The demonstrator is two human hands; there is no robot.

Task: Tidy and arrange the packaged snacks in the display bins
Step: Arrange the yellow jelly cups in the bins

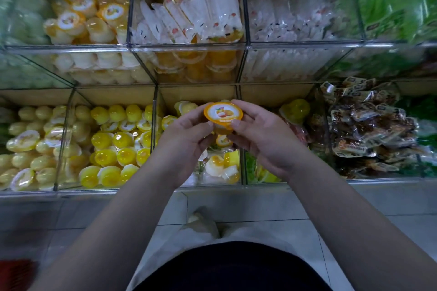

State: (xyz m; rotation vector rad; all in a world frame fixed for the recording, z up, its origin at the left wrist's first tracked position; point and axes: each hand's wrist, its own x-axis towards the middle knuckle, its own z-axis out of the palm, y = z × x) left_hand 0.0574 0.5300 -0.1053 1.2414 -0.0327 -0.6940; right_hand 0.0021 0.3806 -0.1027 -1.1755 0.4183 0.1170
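An orange-lidded jelly cup with a fruit picture on its lid is held over the lower middle display bin. My left hand pinches its left side with thumb and fingers. My right hand pinches its right side. The lid faces up toward the camera. Below it, the bin holds a few loose jelly cups. More orange-lidded cups fill an upper left bin.
Clear acrylic bins stand in two rows. Yellow jelly cups fill the lower left bins, white stick packets the upper middle, brown wrapped snacks the lower right, green packs the upper right. Tiled floor and my shoe lie below.
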